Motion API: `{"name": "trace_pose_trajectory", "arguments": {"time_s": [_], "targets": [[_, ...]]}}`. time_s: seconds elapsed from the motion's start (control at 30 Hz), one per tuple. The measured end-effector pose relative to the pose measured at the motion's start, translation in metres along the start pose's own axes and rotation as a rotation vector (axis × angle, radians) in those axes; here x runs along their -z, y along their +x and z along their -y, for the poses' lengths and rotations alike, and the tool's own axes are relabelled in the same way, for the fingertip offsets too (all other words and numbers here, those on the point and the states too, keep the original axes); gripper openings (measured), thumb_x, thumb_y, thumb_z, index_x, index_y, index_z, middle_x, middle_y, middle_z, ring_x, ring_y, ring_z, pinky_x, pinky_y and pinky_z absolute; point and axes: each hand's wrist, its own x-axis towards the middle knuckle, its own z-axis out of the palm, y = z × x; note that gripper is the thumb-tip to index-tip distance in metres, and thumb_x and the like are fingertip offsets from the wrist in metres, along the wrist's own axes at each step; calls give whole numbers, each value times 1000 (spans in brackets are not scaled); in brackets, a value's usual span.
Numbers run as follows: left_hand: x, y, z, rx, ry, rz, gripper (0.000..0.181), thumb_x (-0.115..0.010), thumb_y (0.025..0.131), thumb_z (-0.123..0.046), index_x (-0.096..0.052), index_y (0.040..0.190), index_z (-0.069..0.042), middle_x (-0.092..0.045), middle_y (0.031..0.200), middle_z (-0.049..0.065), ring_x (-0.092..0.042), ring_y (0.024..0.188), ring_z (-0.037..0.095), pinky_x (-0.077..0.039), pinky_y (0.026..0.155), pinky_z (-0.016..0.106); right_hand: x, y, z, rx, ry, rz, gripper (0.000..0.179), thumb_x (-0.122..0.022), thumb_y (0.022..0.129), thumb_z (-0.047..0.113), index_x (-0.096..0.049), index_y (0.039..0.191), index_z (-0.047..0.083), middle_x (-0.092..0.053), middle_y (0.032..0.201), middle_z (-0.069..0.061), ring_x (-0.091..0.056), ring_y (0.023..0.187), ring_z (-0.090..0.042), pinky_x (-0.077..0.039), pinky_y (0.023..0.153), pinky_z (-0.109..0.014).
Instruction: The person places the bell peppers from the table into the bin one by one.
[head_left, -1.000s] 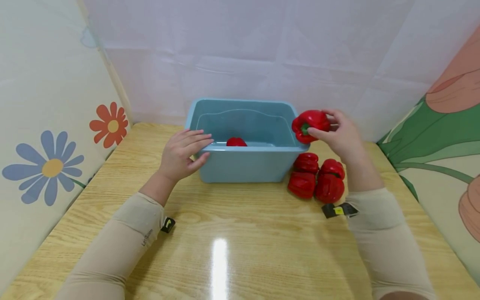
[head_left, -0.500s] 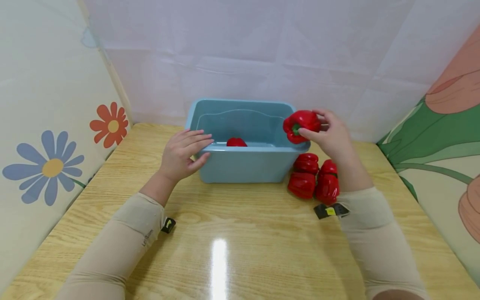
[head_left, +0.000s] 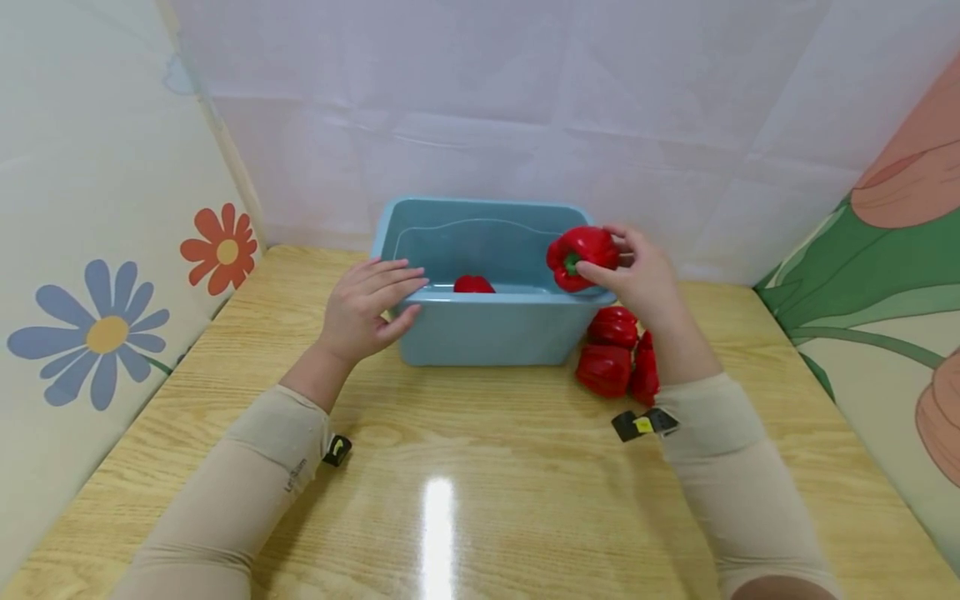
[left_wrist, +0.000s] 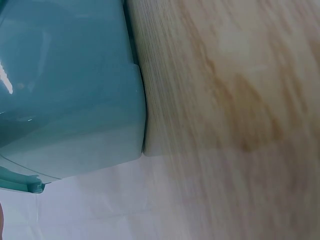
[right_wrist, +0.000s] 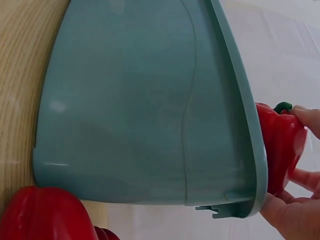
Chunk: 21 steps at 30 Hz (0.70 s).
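Note:
A blue plastic bin (head_left: 495, 329) stands on the wooden table, and a red bell pepper (head_left: 473, 284) lies inside it. My left hand (head_left: 367, 304) rests on the bin's front left corner, fingers straight over the rim. Above the bin's right end, my right hand (head_left: 637, 271) grips another red bell pepper (head_left: 587, 254), its green stem facing left near the thumb. In the right wrist view this held pepper (right_wrist: 281, 145) shows just past the bin's rim (right_wrist: 250, 112), partly hidden by it. The left wrist view shows the bin's side wall (left_wrist: 75, 85) and barely any of the hand.
Several red bell peppers (head_left: 604, 369) sit in a cluster on the table (head_left: 495, 467), right of the bin; my right forearm partly covers them. A white sheet (head_left: 465, 100) hangs behind the bin. Flower-printed panels (head_left: 82, 208) flank the table.
My right hand has carried its pepper leftward, from beside the bin's right rim to over the bin's right end. My left hand has stayed in place on the rim.

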Motion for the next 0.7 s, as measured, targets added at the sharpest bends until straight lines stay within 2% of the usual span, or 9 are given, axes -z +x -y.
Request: {"name": "trace_pose_trajectory", "arguments": {"time_s": [0.5,0.7], "targets": [[0,0,0,-1,-4,0,35,-67,71,-21,-70,103,-6,-68,103,8,-61,102,29,-41,93,45,-3,4,-3,-36,12,1,81,-68,74,51,-33,141,23,-42,136,-6,-41,117,-26,-46,87,-45],[0,0,0,0,0,7,34,-65,74,-23,-70,103,-6,-68,103,8,-61,100,30,-41,93,45,-3,4,-2,-29,9,10,79,-68,74,50,-34,141,24,-42,136,-6,-42,116,-25,-46,86,-44]]}}
